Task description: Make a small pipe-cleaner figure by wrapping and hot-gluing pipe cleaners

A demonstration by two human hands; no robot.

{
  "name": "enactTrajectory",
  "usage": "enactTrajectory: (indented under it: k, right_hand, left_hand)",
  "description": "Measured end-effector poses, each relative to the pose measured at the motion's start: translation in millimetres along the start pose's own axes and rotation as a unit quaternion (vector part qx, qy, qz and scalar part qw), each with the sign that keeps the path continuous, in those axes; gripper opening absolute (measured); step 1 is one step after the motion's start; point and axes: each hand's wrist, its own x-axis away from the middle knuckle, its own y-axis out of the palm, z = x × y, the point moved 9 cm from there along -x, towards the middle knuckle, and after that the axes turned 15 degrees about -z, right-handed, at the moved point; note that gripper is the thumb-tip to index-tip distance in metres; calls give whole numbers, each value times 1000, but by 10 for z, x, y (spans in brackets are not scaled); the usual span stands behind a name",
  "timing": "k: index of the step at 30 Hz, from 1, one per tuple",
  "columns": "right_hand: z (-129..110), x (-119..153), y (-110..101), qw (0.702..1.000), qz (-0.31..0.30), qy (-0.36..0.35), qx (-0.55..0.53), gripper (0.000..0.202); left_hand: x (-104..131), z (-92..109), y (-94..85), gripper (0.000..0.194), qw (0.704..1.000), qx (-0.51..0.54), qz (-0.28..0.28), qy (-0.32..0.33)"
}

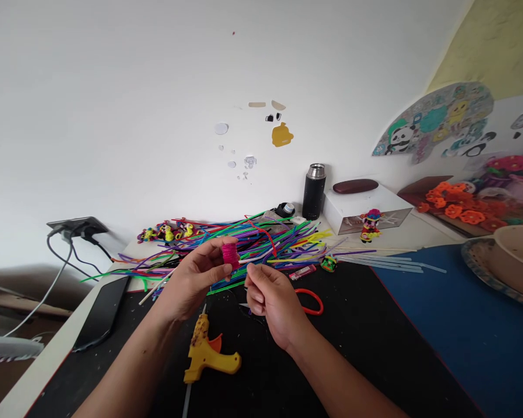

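My left hand point(203, 273) pinches a magenta pipe-cleaner coil point(230, 255), wound into a short ribbed tube, between thumb and fingers. Close to its right, my right hand point(268, 296) is closed with thumb against fingertips; what it grips, if anything, is too small to make out. A white strand shows between the coil and the right fingertips, but I cannot tell whether it is held or lies behind. Below the hands a yellow hot glue gun point(209, 354) lies on the black mat point(261, 383). Red-handled scissors point(311, 302) are partly hidden behind my right hand.
Behind the hands spreads a heap of colourful pipe cleaners point(283, 238). A phone point(102, 313) lies at left, below a power socket point(78, 226) with cables. At the back stand a black thermos point(314, 191), a white box point(370, 203) and a small figurine point(369, 225); glue sticks point(387, 261) lie right.
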Motion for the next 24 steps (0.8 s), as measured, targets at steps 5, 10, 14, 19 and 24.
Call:
enactTrajectory:
  k: [5,10,14,19,24]
  right_hand:
    - [-17,18,45,999,-13,-4,43,47]
    - [-34,22,64,998,-23,0,57,45]
    - [-31,9,51,998,-24,-3,66,44]
    - [-21,2,18,998,-8,-9,69,39]
    - [-32,6,34,997,-12,-13,78,36]
  left_hand:
    - [0,-5,-4,42,1000,-21,-8,11]
    - [20,34,24,41,998,-48,-17,21]
    - [29,87,83,38,996,-77,-21,27]
    - [27,98,129,40,995,-90,-33,23]
    - [48,74,117,41,994,-101,-37,17]
